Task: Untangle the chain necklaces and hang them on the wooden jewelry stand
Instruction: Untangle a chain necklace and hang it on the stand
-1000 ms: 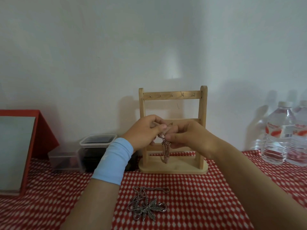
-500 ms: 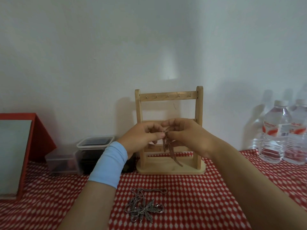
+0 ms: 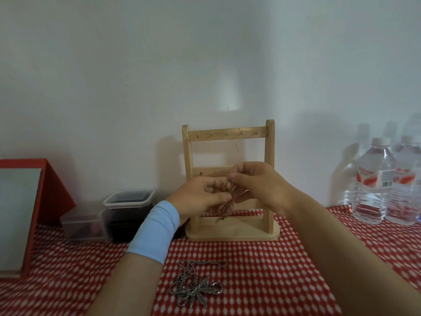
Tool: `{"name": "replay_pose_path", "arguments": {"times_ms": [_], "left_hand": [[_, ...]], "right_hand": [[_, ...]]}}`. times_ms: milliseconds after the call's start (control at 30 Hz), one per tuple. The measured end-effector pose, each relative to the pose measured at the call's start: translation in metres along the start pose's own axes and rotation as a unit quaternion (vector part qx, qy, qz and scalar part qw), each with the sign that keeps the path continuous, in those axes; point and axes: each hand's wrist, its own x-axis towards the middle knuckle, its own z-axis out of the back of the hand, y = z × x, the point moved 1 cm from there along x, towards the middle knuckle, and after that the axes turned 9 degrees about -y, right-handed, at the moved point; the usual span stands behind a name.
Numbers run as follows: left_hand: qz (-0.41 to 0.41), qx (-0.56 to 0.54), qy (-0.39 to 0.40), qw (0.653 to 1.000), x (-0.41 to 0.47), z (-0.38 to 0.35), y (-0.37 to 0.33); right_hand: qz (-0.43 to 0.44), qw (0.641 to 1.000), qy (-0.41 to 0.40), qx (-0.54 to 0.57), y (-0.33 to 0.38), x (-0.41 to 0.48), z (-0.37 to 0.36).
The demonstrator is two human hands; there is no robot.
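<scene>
A wooden jewelry stand stands upright against the wall, with small hooks along its top and middle bars and nothing hanging on them. In front of its middle bar, my left hand and my right hand both pinch a rose-coloured chain necklace, which dangles in loops between them. The right hand holds the chain's upper end near the middle bar. A silver chain necklace with a leaf pendant lies bunched on the red checked tablecloth near the front.
Two lidded plastic containers sit left of the stand. A red-framed panel leans at the far left. Water bottles stand at the right by the wall.
The hands have drawn slightly apart: my right hand rose toward the middle bar with the chain's end, my left hand dropped lower. The view shifted a little.
</scene>
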Motion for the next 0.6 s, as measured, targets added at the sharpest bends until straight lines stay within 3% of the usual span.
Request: {"name": "replay_pose_path", "arguments": {"times_ms": [233, 367, 467, 600], "left_hand": [[0.014, -0.039, 0.001, 0.999, 0.001, 0.003, 0.000], [0.039, -0.139, -0.025, 0.989, 0.002, 0.003, -0.002], [0.041, -0.179, -0.048, 0.982, 0.002, 0.004, -0.004], [0.041, -0.165, -0.034, 0.985, -0.001, 0.007, -0.008]], "right_hand": [[-0.019, 0.998, -0.025, -0.051, -0.001, 0.001, -0.006], [0.024, 0.993, -0.053, -0.103, 0.004, -0.003, -0.005], [0.029, 0.998, -0.003, -0.056, 0.008, -0.006, -0.002], [0.032, 0.997, 0.013, -0.073, 0.004, -0.006, -0.003]]}}
